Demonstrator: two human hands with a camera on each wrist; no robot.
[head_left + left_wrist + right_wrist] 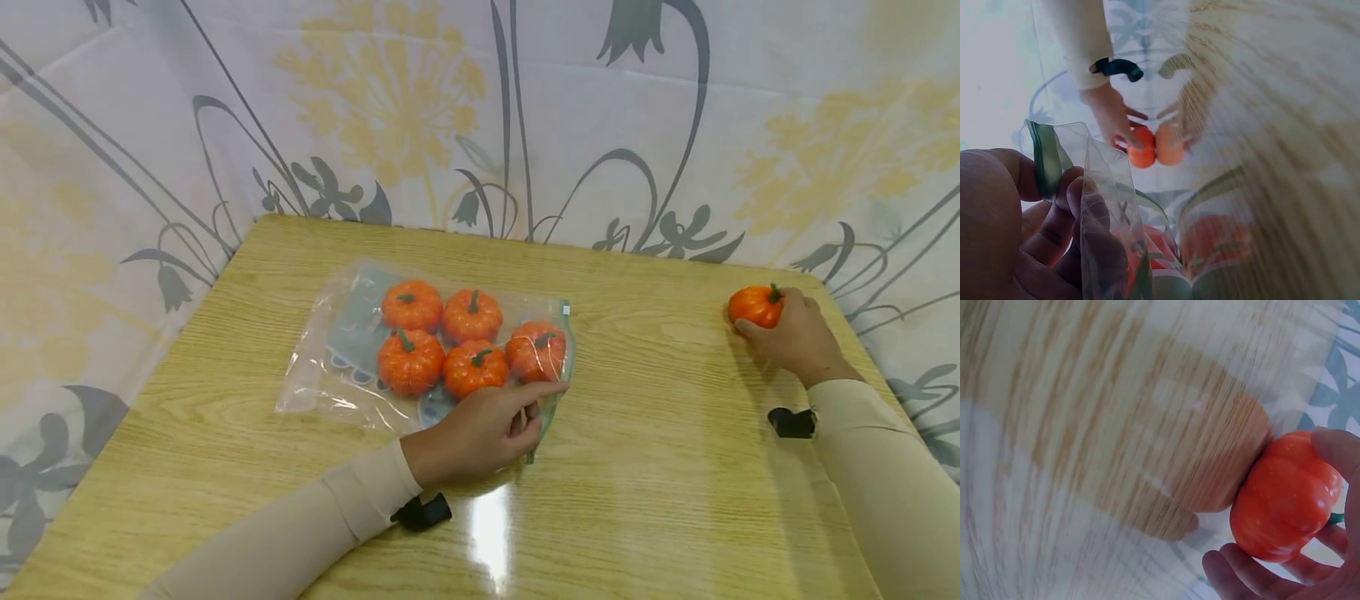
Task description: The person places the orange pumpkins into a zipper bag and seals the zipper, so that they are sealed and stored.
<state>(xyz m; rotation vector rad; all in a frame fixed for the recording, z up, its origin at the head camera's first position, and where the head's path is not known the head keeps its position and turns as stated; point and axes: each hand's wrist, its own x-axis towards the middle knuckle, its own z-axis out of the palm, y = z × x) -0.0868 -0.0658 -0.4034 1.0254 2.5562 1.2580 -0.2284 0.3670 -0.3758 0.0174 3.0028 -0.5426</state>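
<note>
A clear zip bag (307, 392) with a green-edged opening lies on the table, several small orange toy pumpkins (411, 363) with green stems inside it. My left hand (480, 433) pinches the bag's green zip edge (1047, 159) between thumb and fingers, lifting that edge in the left wrist view. Far to the right, my right hand (802, 333) grips a single orange pumpkin (1288, 497), thumb on one side and fingers on the other. That pumpkin sits at the tabletop, its reflection meeting it in the right wrist view.
The glossy wood-grain table (637, 500) mirrors things on it. A floral-patterned cloth (555, 125) rises behind the table and along its sides. Black wrist straps (423, 512) show at both beige sleeves.
</note>
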